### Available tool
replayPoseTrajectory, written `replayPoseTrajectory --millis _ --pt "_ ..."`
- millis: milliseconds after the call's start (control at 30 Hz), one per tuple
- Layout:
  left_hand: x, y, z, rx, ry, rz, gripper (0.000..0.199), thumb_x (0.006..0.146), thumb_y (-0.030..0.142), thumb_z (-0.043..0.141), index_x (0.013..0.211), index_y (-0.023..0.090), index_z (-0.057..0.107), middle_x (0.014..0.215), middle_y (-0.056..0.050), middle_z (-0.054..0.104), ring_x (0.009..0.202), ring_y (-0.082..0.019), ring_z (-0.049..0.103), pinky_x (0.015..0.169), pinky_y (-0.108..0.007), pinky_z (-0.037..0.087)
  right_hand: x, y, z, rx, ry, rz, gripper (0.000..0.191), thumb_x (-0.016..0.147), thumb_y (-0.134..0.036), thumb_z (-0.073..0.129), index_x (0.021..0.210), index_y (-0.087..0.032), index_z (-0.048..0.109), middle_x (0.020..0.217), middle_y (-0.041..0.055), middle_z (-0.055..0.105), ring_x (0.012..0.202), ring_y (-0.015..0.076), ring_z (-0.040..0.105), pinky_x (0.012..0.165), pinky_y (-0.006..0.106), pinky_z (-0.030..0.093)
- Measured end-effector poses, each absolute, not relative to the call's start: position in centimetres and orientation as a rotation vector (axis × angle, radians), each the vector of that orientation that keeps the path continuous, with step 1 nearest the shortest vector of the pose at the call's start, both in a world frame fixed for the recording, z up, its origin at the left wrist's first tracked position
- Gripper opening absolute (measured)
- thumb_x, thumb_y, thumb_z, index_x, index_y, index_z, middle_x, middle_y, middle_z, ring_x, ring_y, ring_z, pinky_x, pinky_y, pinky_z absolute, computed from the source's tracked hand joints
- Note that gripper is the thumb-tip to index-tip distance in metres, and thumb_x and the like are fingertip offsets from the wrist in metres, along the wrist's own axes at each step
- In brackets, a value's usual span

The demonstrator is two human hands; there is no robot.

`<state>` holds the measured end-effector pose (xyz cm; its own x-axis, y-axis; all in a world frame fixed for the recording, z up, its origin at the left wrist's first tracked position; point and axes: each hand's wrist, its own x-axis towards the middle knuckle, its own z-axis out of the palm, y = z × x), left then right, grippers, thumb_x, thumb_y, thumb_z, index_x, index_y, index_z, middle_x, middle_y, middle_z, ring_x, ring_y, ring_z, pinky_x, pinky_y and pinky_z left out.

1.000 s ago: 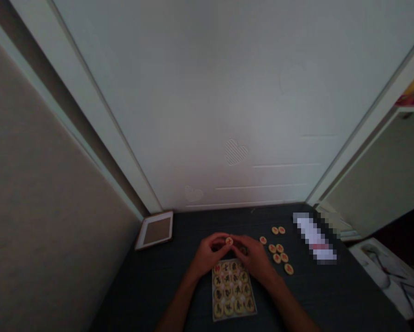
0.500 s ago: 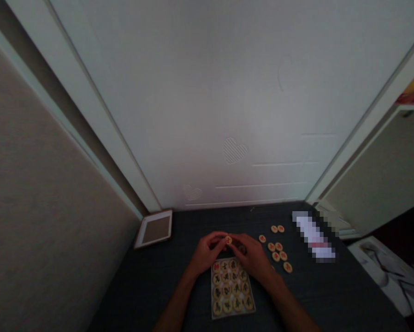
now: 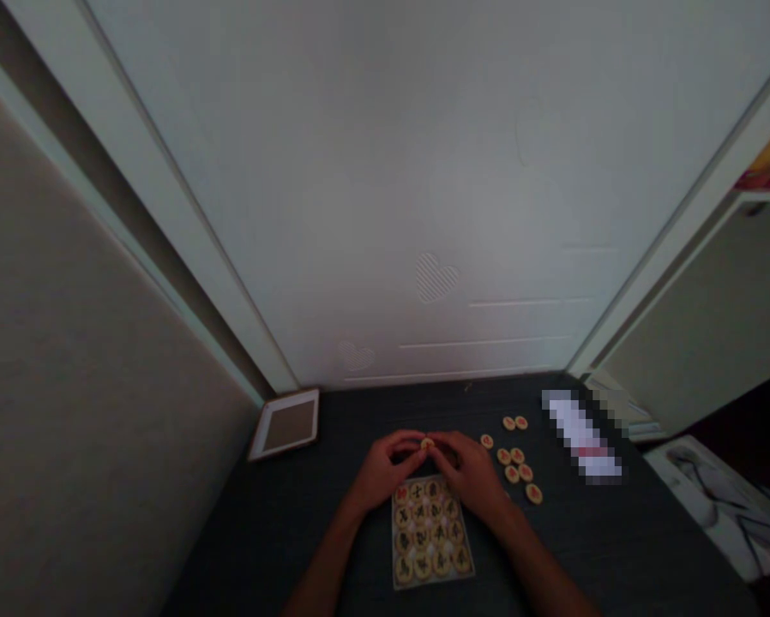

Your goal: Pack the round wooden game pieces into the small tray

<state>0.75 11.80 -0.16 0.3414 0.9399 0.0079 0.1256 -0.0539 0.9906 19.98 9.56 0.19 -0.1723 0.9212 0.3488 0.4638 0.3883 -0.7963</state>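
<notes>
Between the fingertips of both hands is a round xiangqi piece with a red mark, held above the far edge of a clear tray. My left hand pinches it from the left, and my right hand closes on it from the right. Below them lies the tray, filled with rows of pieces. Most of these bear black characters; a red-marked piece sits in its far left corner. My right hand covers the tray's far right corner.
Several loose red-marked pieces lie on the dark table to the right. A framed, tablet-like object rests at the back left. A blurred-out white item is at the right. Behind stands a white panel.
The fingers have shifted slightly around the held piece, and my right thumb now comes up against it. The pieces in the tray and on the table stay put.
</notes>
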Motion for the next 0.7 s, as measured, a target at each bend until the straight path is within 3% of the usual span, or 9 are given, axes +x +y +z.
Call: replayPoseTrajectory --millis 133,233,400,700 --pt "0.9 11.8 -0.4 1.486 1.017 0.898 0.035 0.082 0.041 0.073 0.109 0.019 0.073 0.102 -0.008 0.079 0.096 -0.024 0.073 0.089 -0.034 0.056 19.8 9.6 -0.1 -1.283 -1.687 0.689 0.023 0.09 -0.043 0.064 0.096 -0.023 0.075 0.088 0.0051 0.077 0.076 0.02 0.07 0.069 0.03 0.055" --pt "0.9 11.8 -0.4 1.483 1.018 0.89 0.034 0.082 0.041 0.074 0.107 0.019 0.074 0.102 -0.008 0.079 0.095 -0.024 0.074 0.088 -0.034 0.056 19.8 9.7 -0.1 -1.31 -1.647 0.71 0.022 0.09 -0.042 0.065 0.091 -0.023 0.075 0.087 0.0049 0.077 0.076 0.0208 0.071 0.069 0.03 0.054" --pt "0.9 11.8 -0.4 1.467 1.023 0.897 0.035 0.082 0.041 0.074 0.109 0.018 0.073 0.103 -0.008 0.079 0.096 -0.024 0.074 0.09 -0.036 0.056 19.9 9.5 0.3 -1.252 -1.67 0.712 0.02 0.093 -0.036 0.06 0.098 -0.024 0.076 0.095 0.005 0.078 0.085 0.0213 0.071 0.074 0.031 0.054" --pt "0.8 12.0 -0.5 1.454 1.019 0.908 0.034 0.081 0.039 0.075 0.109 0.019 0.074 0.107 -0.008 0.078 0.099 -0.024 0.073 0.093 -0.036 0.056 19.7 9.3 0.8 -1.242 -1.683 0.724 0.019 0.089 -0.034 0.064 0.102 -0.024 0.074 0.091 0.0038 0.076 0.076 0.0181 0.069 0.067 0.028 0.053"
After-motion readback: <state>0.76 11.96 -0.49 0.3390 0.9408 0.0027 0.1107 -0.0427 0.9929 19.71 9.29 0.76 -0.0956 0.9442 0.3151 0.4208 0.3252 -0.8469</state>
